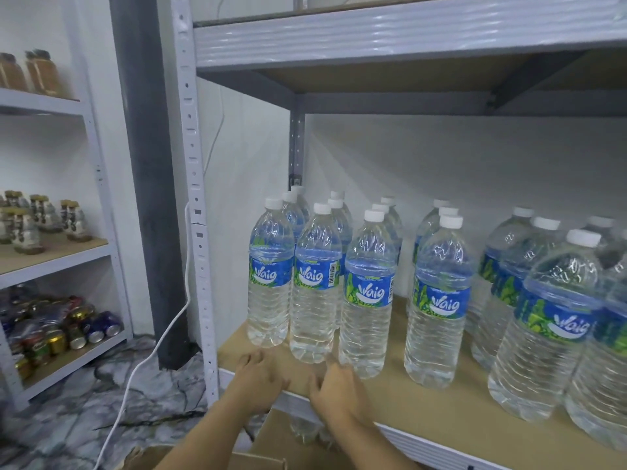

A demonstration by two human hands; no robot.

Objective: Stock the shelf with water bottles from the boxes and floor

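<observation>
Clear bottles (314, 286): upright on shelf (424, 401), centre-right.
Fingers (252, 357): left hand (261, 376), right hand (336, 386) both released, empty, lower centre.
Risk: bumped base could topple front row.

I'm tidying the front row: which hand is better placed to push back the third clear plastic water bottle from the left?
Probably right. The right hand hovers over the tan shelf board, fingertips nearly at the base of that clear plastic water bottle; the left hand sits farther left.
</observation>
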